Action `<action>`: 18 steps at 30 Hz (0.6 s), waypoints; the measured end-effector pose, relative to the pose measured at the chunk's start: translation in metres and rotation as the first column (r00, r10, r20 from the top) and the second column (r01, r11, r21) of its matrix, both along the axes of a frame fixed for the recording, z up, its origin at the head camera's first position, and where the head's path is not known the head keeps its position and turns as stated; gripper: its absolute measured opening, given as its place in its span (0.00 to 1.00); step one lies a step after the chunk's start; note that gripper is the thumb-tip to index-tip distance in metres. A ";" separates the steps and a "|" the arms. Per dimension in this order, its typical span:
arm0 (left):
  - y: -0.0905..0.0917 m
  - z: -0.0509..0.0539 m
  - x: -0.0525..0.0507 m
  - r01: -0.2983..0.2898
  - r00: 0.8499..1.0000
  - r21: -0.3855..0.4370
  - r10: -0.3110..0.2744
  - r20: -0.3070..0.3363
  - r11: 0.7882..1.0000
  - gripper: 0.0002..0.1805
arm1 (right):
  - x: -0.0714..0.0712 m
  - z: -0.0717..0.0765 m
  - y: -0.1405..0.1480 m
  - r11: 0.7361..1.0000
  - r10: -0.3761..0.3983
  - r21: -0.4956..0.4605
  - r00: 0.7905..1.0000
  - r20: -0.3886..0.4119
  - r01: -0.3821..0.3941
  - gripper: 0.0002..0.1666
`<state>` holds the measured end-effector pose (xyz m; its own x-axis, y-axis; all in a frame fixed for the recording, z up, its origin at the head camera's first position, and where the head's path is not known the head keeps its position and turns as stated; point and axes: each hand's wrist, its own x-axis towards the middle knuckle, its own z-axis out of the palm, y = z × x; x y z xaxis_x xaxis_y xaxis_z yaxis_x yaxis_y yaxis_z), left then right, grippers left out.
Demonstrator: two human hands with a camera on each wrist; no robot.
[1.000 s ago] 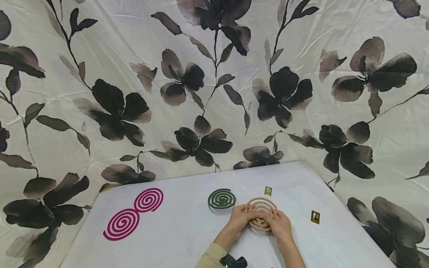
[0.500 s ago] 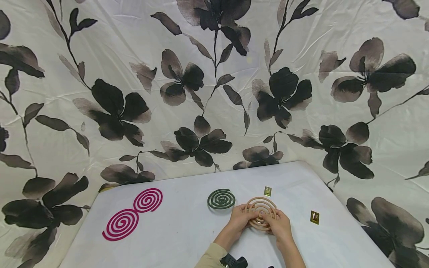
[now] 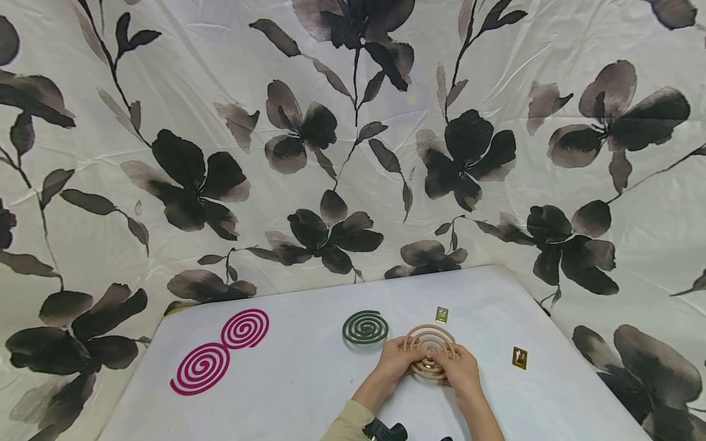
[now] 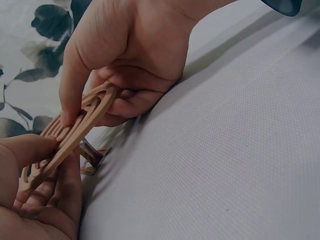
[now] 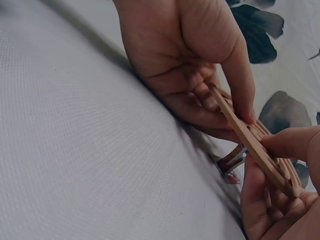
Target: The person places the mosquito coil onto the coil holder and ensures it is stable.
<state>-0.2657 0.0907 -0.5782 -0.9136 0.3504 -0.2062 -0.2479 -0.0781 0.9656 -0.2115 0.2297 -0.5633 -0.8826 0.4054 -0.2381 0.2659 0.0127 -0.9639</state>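
Observation:
A tan spiral coil (image 3: 430, 334) is held between both hands above the white table. The left hand (image 3: 394, 362) pinches its left side, thumb on top and fingers beneath; the right hand (image 3: 462, 371) grips its right side the same way. In the left wrist view the coil (image 4: 85, 127) is tilted, with the left hand (image 4: 127, 55) at its upper end. Under the coil a small shiny metal stand (image 4: 91, 156) touches its underside near the centre. The right wrist view shows the right hand (image 5: 190, 60) on the coil (image 5: 245, 135) and the stand (image 5: 232, 159) below.
A green spiral coil (image 3: 365, 327) lies left of the hands. Two magenta spirals (image 3: 245, 329) (image 3: 203, 369) touch each other farther left. Small gold metal pieces lie behind the hands (image 3: 442, 315) and to the right (image 3: 520, 358). Floral cloth hangs behind the table (image 3: 309, 312).

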 end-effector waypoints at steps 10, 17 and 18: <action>0.001 0.002 0.002 -0.013 1.000 -0.018 0.013 -0.020 1.000 0.22 | -0.001 0.003 -0.001 1.000 0.001 0.019 1.000 -0.002 -0.001 0.30; 0.001 0.000 0.001 -0.016 1.000 -0.016 0.016 -0.008 1.000 0.22 | 0.001 0.002 -0.001 1.000 0.010 0.018 1.000 -0.001 -0.010 0.31; 0.001 -0.001 0.001 -0.019 1.000 -0.018 0.019 -0.004 1.000 0.22 | 0.001 0.002 -0.001 1.000 0.011 0.019 1.000 -0.001 -0.011 0.31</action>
